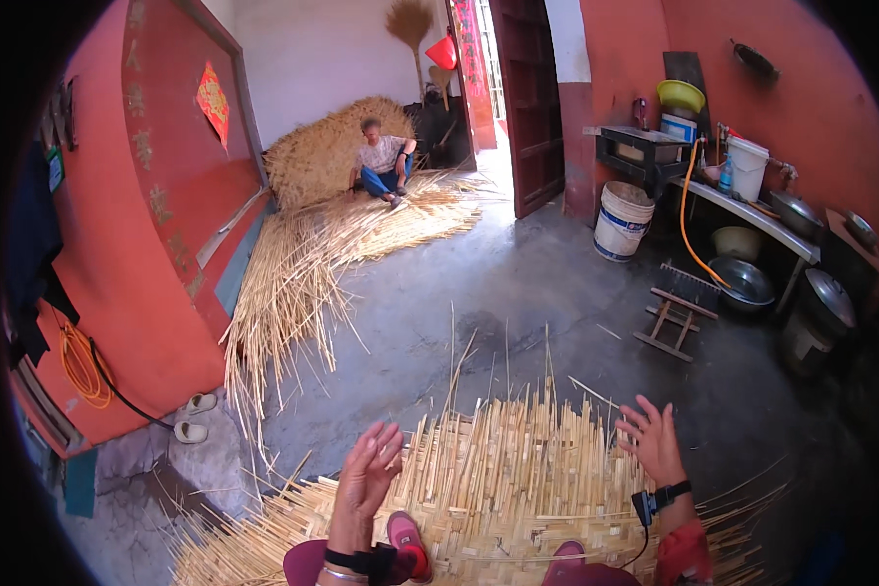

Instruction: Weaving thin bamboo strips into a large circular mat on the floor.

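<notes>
The woven straw mat [498,479] lies flat on the concrete floor [518,283], directly below and between the 2 hands. Left hand [369,477] and right hand [651,439] hover above it, fingers spread, holding nothing

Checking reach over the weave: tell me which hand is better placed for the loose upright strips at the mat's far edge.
Probably the right hand: it hovers open beside the upright strips on the woven mat; the left hand sits nearer the knee.
</notes>
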Demonstrator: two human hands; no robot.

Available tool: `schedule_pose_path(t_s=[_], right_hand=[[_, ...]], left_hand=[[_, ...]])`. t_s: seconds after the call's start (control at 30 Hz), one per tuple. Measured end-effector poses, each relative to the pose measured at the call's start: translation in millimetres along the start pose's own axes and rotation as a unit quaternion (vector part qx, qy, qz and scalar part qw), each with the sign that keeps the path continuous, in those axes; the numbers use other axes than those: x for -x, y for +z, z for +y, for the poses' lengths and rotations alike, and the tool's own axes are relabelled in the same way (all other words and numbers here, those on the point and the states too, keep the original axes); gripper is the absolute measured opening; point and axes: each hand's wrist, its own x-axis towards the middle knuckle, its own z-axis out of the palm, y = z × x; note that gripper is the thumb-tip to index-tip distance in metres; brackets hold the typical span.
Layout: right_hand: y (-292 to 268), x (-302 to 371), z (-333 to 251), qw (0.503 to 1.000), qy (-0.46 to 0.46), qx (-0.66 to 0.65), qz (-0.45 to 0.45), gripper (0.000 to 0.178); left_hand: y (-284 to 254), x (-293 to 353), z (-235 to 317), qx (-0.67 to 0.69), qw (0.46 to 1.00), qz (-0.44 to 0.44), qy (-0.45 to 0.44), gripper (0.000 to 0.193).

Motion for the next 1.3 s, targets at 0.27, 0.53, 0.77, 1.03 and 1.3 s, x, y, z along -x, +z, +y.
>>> schedule_pose_path(t_s=[0.27, 0.53, 0.77, 1.03, 1.3], right_hand=[[36.6, -86.8, -3.2, 0.996, 0.005, 0.045, -0.079, 0.074], [81.4, -115.5, 1.0, 0.989, 0.031, -0.010, -0.145, 0.079], [148.0, -178.6, -12.5, 0.997, -0.016, -0.012, -0.076, 0.078], [155.7, -132.6, -32.8, 0.956, -0.064, -0.011, -0.286, 0.070], [24.1, -9.9, 100.0, 0.834, 0.162, 0.440, -0.290, 0.048]], left_hand=[[75.5, -9.5, 78.3, -0.436, 0.892, -0.119, 0.003, 0.047], [86.1, -25.6, 8.1, -0.558, 0.756, -0.329, -0.098, 0.053], [65.9, -42.6, -14.4, -0.564, 0.778, -0.266, -0.071, 0.056], [71.6, -30.7, 2.0, -0.605, 0.726, -0.320, -0.067, 0.055], [67.7, -38.9, -11.0, -0.592, 0.720, -0.347, -0.100, 0.049]])
